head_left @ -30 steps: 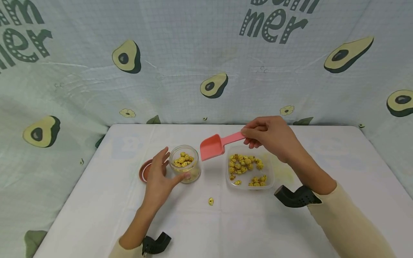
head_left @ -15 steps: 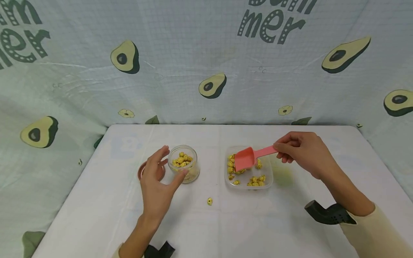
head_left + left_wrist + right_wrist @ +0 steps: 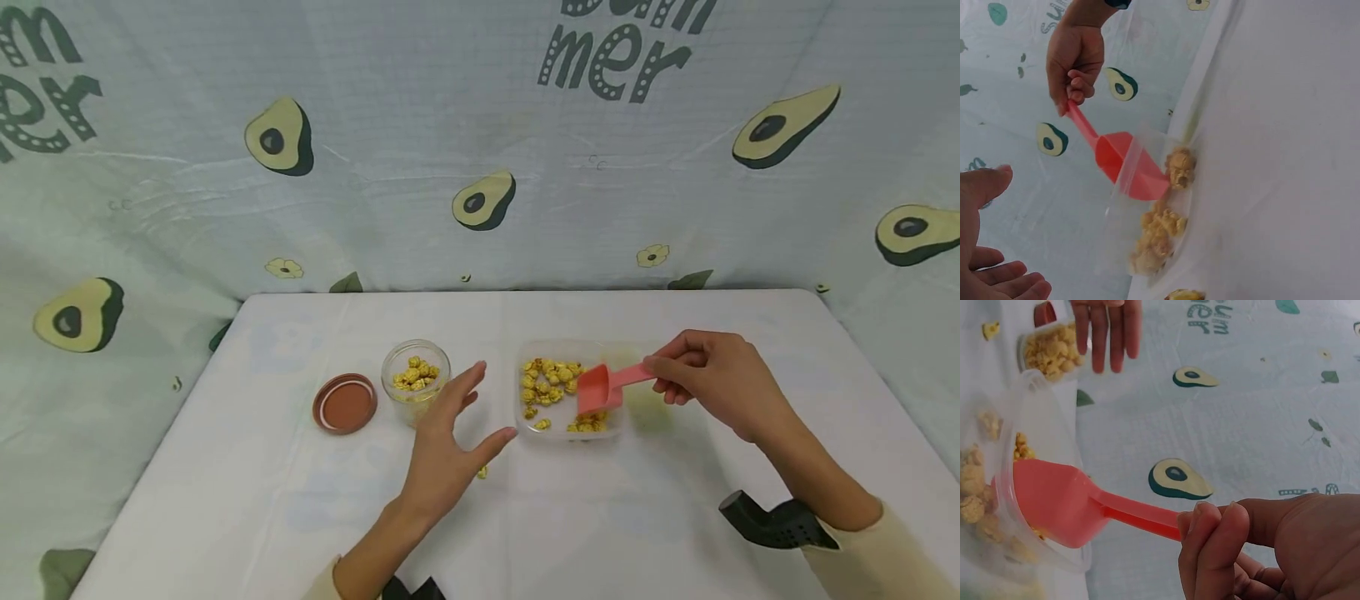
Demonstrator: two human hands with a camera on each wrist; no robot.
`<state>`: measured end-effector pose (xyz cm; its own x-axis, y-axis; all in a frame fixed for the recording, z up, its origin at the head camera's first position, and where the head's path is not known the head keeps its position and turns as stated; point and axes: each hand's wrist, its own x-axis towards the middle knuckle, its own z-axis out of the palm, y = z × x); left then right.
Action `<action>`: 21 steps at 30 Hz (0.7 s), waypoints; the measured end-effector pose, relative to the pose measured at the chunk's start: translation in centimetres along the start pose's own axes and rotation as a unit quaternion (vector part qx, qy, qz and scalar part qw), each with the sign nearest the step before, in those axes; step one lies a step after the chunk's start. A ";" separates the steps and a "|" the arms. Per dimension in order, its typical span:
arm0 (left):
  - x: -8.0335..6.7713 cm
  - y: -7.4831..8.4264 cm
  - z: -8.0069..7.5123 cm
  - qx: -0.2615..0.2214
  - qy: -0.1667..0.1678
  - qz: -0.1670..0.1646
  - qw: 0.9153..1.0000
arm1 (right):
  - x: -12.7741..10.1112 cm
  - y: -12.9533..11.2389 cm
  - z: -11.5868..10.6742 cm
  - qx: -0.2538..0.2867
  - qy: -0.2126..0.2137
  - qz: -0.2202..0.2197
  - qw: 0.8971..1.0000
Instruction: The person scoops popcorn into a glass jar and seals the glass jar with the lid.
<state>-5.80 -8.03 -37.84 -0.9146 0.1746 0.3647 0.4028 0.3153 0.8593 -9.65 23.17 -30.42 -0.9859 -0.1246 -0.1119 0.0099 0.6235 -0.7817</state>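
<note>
My right hand pinches the handle of a pink scoop, whose blade dips into a clear plastic container of yellow popcorn. In the right wrist view the scoop reaches in over the container's rim. My left hand holds nothing; its fingers and thumb are spread in the air between a glass jar and the container. The jar is partly filled with popcorn, and the left hand hides some of its lower side.
A reddish-brown lid lies left of the jar on the white-covered table. One loose popcorn piece sits beside my left thumb, partly covered by it. A curtain printed with avocados hangs behind the table.
My left hand has left the jar and moved right toward the container, uncovering the lid. My right hand has carried the scoop right, away from the jar, and lowered it into the container.
</note>
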 end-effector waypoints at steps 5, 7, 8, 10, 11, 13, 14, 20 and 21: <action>0.5 -1.2 2.0 -0.005 -0.051 -0.071 0.996 | -0.1 0.3 0.6 0.001 0.012 0.006 1.000; 0.7 -1.7 2.7 0.004 -0.063 -0.081 0.995 | -0.1 0.6 0.9 0.004 0.016 0.007 1.000; 0.8 -2.0 3.0 0.009 -0.067 -0.083 0.994 | -0.1 0.8 1.0 0.008 0.018 0.009 1.000; 1.0 -2.4 3.4 0.016 -0.075 -0.086 0.993 | 0.0 1.2 1.3 0.015 0.020 0.012 1.000; 1.0 -2.6 3.6 0.020 -0.079 -0.086 0.993 | 0.0 1.4 1.5 0.018 0.021 0.012 1.000; 1.2 -2.8 3.9 0.027 -0.086 -0.089 0.992 | 0.1 1.8 1.7 0.024 0.024 0.013 0.999; 1.2 -2.9 4.1 0.031 -0.089 -0.087 0.992 | 0.1 2.0 1.8 0.029 0.024 0.015 0.999; 1.4 -3.3 4.5 0.069 -0.097 -0.066 0.991 | 0.6 3.2 2.4 0.081 0.005 0.029 0.996; 1.4 -3.3 4.5 0.072 -0.097 -0.064 0.991 | 0.7 3.4 2.5 0.087 0.002 0.030 0.996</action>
<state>-8.26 -4.61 -41.79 -0.9397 0.2974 0.1686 0.2984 0.4730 0.8290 -9.89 23.29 -34.66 -0.9833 -0.0887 -0.1591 0.0966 0.4869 -0.8681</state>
